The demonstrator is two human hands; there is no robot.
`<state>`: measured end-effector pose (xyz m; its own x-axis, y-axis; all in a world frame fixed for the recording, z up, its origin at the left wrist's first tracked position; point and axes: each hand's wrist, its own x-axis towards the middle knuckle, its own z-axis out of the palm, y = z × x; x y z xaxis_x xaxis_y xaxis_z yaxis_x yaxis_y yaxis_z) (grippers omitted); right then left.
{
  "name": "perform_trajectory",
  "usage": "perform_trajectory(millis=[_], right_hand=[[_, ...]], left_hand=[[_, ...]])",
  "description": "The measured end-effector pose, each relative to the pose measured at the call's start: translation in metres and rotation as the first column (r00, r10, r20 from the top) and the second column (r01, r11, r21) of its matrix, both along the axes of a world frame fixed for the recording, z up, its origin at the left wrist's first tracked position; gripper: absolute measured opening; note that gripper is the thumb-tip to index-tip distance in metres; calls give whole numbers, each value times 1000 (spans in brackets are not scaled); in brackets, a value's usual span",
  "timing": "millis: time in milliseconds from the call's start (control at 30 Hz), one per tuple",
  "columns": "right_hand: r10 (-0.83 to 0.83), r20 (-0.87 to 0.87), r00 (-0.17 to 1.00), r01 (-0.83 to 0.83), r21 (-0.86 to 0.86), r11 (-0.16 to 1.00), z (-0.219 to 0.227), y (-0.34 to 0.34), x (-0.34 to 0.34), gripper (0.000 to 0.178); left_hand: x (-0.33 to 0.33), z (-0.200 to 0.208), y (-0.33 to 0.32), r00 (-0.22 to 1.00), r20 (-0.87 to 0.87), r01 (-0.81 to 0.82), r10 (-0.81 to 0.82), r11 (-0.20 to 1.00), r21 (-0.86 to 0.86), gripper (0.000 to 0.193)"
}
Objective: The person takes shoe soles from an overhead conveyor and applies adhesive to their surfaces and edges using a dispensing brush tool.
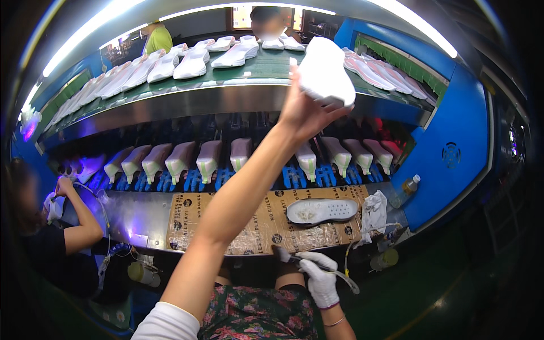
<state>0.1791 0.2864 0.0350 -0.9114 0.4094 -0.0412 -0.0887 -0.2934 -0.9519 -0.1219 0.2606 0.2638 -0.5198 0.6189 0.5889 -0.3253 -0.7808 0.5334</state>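
My bare left hand (309, 110) is raised to the upper green conveyor, its fingers closed around a white shoe sole (324, 71) that stands tilted on end. In a white glove, my right hand (322, 283) is low at the bench's front edge, above my lap. It grips a dark-tipped brush (286, 256) with a clear curved tube running from it. Farther up the bench lies a grey-white sole (322, 211), its inner side with holes facing up and a whitish patch near its left end. Neither hand touches that one.
Printed brown cardboard (226, 226) covers the bench. A white cloth (374, 212) and a bottle (409, 187) stand right. Shoe uppers (241, 152) hang along a lower rack; more soles (192, 62) line the green conveyor (249, 76). A co-worker (62, 226) works at left.
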Motion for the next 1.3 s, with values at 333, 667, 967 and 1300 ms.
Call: perform_trajectory(millis=[333, 667, 967, 1300], right_hand=[[19, 74, 997, -13, -72, 997, -50, -3, -12, 20], [86, 163, 983, -64, -136, 989, -54, -28, -24, 23], [-54, -44, 998, 42, -225, 973, -6, -29, -34, 18], [312, -175, 934, -277, 201, 940, 69, -76, -32, 20]], left_hand=[[-109, 31, -9, -120, -831, -990, 542, -2, 142, 73], [-193, 21, -196, -363, -923, -819, -125, -431, 380, 35], [-19, -42, -340, -369, -404, -927, 837, -296, 232, 31], [122, -246, -354, 541, -47, -672, 840, 398, -624, 21]])
